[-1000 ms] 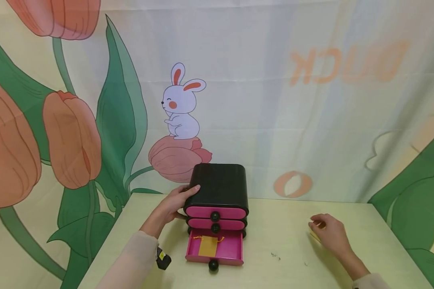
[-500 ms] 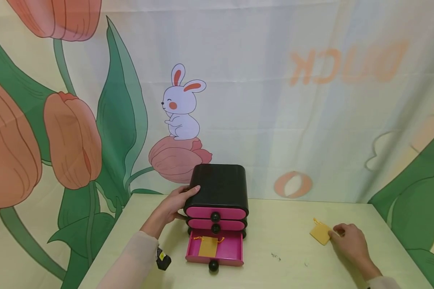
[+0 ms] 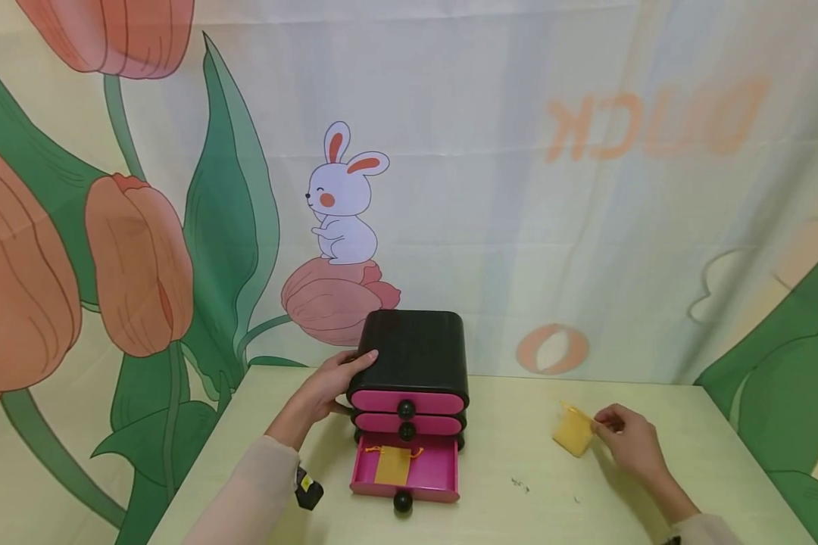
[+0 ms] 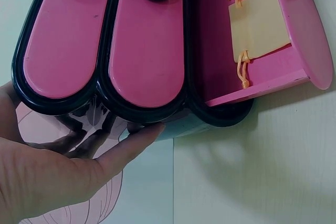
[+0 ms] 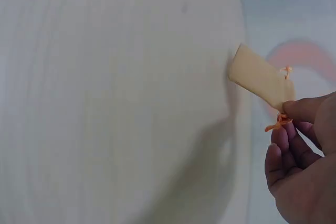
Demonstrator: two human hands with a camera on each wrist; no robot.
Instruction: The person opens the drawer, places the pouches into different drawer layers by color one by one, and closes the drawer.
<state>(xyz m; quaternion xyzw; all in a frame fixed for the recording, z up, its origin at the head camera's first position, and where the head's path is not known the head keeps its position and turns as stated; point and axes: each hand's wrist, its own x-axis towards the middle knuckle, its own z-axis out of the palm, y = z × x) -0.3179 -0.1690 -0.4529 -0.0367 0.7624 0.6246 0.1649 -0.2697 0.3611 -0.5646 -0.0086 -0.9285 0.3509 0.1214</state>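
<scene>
A small black cabinet (image 3: 414, 348) with pink drawers stands on the table. The bottom drawer (image 3: 432, 469) is pulled out, and a yellow drawstring pouch (image 3: 392, 465) lies flat in it. My left hand (image 3: 323, 390) rests against the cabinet's left side, its thumb on the top edge; the left wrist view has the fingers (image 4: 131, 148) spread along that side. To the right, my right hand (image 3: 630, 443) pinches a second yellow drawstring pouch (image 3: 574, 431) by its corner near the cord. In the right wrist view this pouch (image 5: 260, 77) hangs above the table.
The pale table (image 3: 504, 522) has small dark marks (image 3: 520, 486) right of the drawer. A black object with a yellow patch (image 3: 308, 488) is beside my left sleeve. Behind the table hangs a printed curtain (image 3: 477, 189) with tulips and a rabbit.
The second pouch came into view from under my right hand, first lower right on the table; it has since moved left with that hand. My left hand and the cabinet stay put.
</scene>
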